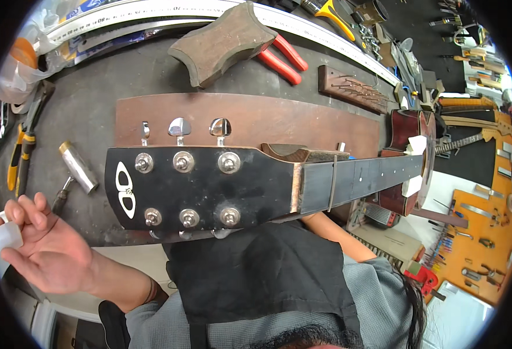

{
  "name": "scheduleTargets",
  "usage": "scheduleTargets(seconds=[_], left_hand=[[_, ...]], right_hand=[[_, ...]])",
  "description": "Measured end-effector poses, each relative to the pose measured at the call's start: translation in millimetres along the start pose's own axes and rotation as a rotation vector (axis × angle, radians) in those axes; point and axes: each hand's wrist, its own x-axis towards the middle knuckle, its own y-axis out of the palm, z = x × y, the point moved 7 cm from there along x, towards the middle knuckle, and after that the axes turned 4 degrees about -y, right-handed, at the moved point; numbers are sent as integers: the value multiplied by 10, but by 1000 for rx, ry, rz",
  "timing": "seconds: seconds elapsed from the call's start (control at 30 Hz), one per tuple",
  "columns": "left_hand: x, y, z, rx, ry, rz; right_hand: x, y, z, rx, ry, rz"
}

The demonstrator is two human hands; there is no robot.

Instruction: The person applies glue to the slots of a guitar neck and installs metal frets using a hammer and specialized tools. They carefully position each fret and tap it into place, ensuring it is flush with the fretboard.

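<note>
My left hand is at the far left, its fingers curled around a small translucent white bottle. In front of me lies a guitar, its black headstock pointing left, with chrome tuners and a white inlay. Bare wood shows in the nut slot. A thin dark strip crosses the black fingerboard near the nut end. Under the neck sits a wooden neck rest. My right forearm reaches beneath the neck, which hides the fingers of my right hand.
A hammer lies left of the headstock. Behind it are a brown board, a dark wooden block, red-handled pliers and a wooden holder with thin pins. A long ruler runs along the back. Tools hang on an orange board.
</note>
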Motion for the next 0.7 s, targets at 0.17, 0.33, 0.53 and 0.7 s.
scheduleTargets(seconds=[0.17, 0.33, 0.53, 0.7], left_hand=[[89, -228, 64, 74, -46, -122], [132, -329, 86, 166, 2, -246], [354, -733, 212, 361, -170, 12], [527, -75, 335, 798, -168, 23]], right_hand=[[5, -3, 84, 4, 37, 36], [-4, -66, 138, -15, 60, 63], [-291, -211, 236, 27, 75, 148], [-812, -800, 675, -25, 24, 288]])
